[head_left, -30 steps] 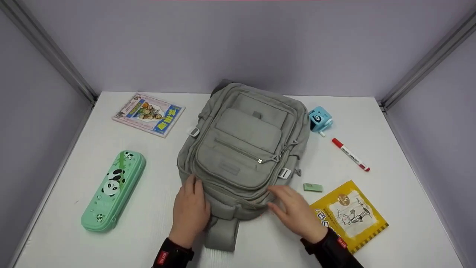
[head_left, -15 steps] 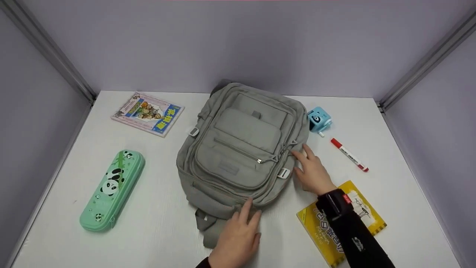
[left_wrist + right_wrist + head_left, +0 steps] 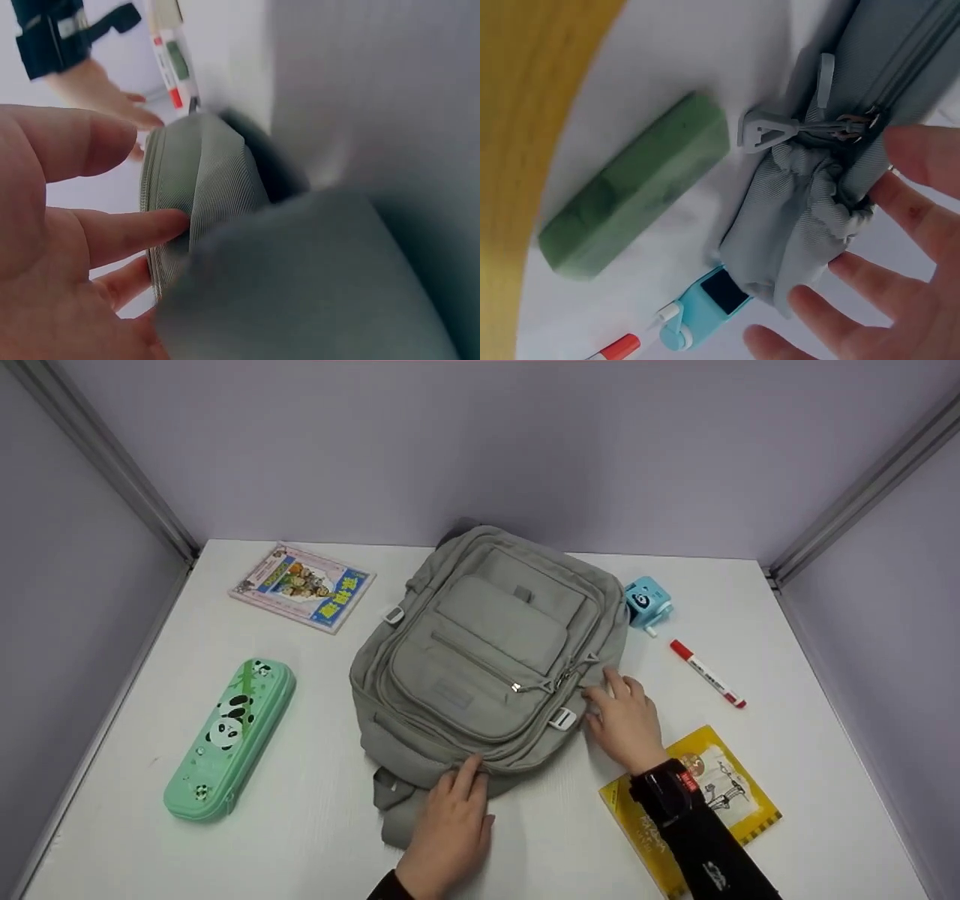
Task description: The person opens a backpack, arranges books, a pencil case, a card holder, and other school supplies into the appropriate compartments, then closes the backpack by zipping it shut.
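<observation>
A grey backpack (image 3: pixel 487 652) lies front side up on the white table, slightly aslant. At its near end my left hand (image 3: pixel 451 826) rests extended fingers against the fabric, beside the strap (image 3: pixel 401 819). In the left wrist view those fingers (image 3: pixel 139 229) touch the side of the bag without curling round it. My right hand (image 3: pixel 628 724) is at the bag's right side, near a white buckle (image 3: pixel 562 719). Its spread fingers (image 3: pixel 874 281) touch the gathered side pocket (image 3: pixel 780 225) in the right wrist view, where a zipper pull (image 3: pixel 765 130) hangs close by.
Left of the bag lie a picture book (image 3: pixel 304 586) and a green panda pencil case (image 3: pixel 229 739). On the right are a blue pencil sharpener (image 3: pixel 648 604), a red marker (image 3: pixel 707 673) and a yellow booklet (image 3: pixel 724 787), partly under the right forearm. A green eraser (image 3: pixel 634 187) lies beside the bag.
My left hand has moved right from the bag's near left corner to its near end. My right hand has gone up along the right side. The bag's near end has swung slightly left.
</observation>
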Demonstrator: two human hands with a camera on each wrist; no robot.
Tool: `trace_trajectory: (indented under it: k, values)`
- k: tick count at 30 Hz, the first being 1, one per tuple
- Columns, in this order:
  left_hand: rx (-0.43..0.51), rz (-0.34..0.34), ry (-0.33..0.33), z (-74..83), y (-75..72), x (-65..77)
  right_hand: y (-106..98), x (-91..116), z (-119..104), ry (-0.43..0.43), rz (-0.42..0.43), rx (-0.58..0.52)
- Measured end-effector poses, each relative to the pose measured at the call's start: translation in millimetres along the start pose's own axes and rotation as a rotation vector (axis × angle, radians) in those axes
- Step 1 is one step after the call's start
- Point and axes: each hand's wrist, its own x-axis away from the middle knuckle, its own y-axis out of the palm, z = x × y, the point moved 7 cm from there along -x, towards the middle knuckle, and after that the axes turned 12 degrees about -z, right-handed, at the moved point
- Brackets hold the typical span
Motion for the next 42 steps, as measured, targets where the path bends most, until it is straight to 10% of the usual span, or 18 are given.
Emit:
trace_trajectory:
  k: [11,24,32,42]
  values:
    - [-0.013,0.121,-0.058,-36.0,-19.2,4.0,8.4,10.7,-24.9,-0.118,0.070,-0.013]
    - [0.023,0.186,-0.171,-84.4,-33.1,-23.0,15.9,26.4,-55.2,-0.277,0.135,-0.039]
    - [0.100,0.359,-0.210,-39.4,-32.9,-21.8,15.5,25.8,-51.3,-0.303,0.128,-0.064]
    - [0.616,0.129,-0.161,31.4,14.2,-67.7,8.0,26.2,-39.1,-0.307,0.222,-0.009]
